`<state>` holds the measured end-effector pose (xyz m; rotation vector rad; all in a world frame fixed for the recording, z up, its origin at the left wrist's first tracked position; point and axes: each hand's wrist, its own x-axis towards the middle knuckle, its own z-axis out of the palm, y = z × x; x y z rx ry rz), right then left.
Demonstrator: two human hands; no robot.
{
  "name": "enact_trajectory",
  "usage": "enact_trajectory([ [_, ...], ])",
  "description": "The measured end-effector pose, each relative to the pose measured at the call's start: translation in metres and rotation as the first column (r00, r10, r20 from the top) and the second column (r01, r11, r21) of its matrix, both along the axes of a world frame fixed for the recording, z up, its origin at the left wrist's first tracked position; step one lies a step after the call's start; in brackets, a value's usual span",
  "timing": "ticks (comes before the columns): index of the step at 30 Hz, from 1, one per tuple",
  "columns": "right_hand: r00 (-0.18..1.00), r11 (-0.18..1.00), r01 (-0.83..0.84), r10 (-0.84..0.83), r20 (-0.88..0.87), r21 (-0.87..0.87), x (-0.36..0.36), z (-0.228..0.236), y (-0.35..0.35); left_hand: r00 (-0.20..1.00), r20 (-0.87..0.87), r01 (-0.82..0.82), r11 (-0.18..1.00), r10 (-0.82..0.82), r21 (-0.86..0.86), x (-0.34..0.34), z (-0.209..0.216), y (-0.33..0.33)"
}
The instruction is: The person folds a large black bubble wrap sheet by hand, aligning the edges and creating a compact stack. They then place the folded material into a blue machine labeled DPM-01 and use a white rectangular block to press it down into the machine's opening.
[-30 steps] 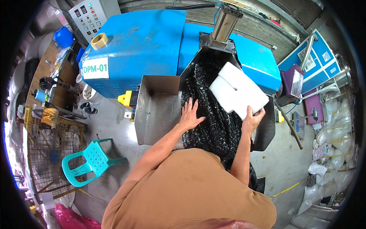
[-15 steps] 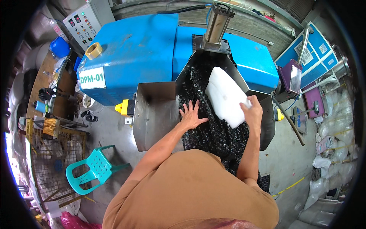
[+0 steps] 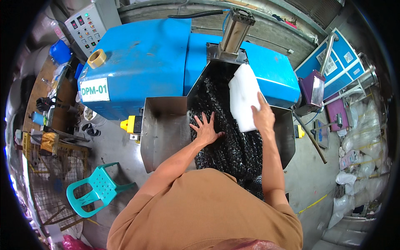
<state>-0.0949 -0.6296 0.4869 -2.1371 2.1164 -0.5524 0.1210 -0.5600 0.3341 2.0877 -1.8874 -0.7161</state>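
Spread flat with its fingers apart, my left hand (image 3: 205, 131) lies on shiny black plastic sheeting (image 3: 223, 155) that runs down the metal chute toward my body. My right hand (image 3: 264, 117) grips the right edge of a thick white slab (image 3: 242, 95), perhaps foam or folded padding; part of the thumb and fingers lies over its face. The slab leans over the sheeting on the right, its top end near the chute's far wall. Around the sheeting stands the grey metal chute (image 3: 163, 137), with a side panel on the left and another on the right.
A blue machine housing (image 3: 141, 58) spans the back, with a tape roll (image 3: 97, 58) on top and a metal cylinder (image 3: 236, 33) above the chute. A teal plastic chair (image 3: 93, 189) stands at left. To the right, a metal bar (image 3: 312, 139) slants beside a purple device (image 3: 311, 89).
My right hand has moved left and slightly forward, bringing the white slab's lower end with it, so the slab stands straighter. My left hand stays spread on the sheeting. The view has shifted slightly.
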Motion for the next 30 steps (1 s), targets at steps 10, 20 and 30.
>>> enact_trajectory([
  [10, 0.981, 0.980, -0.151, 0.131, 0.146, 0.130, 0.021, -0.055, -0.064, 0.999, 0.044, 0.011, 0.992, -0.005, -0.126, 0.004, -0.018, -0.025],
  [20, 0.998, 0.955, -0.056, 0.058, -0.001, 0.292, 0.088, -0.023, -0.097, 0.977, 0.117, 0.203, 0.955, -0.181, -0.215, 0.008, -0.031, -0.064],
  [30, 0.922, 0.957, -0.229, 0.272, -0.275, 0.177, 0.130, -0.033, -0.133, 0.953, 0.088, 0.302, 0.923, -0.289, -0.240, 0.013, -0.063, -0.105],
])
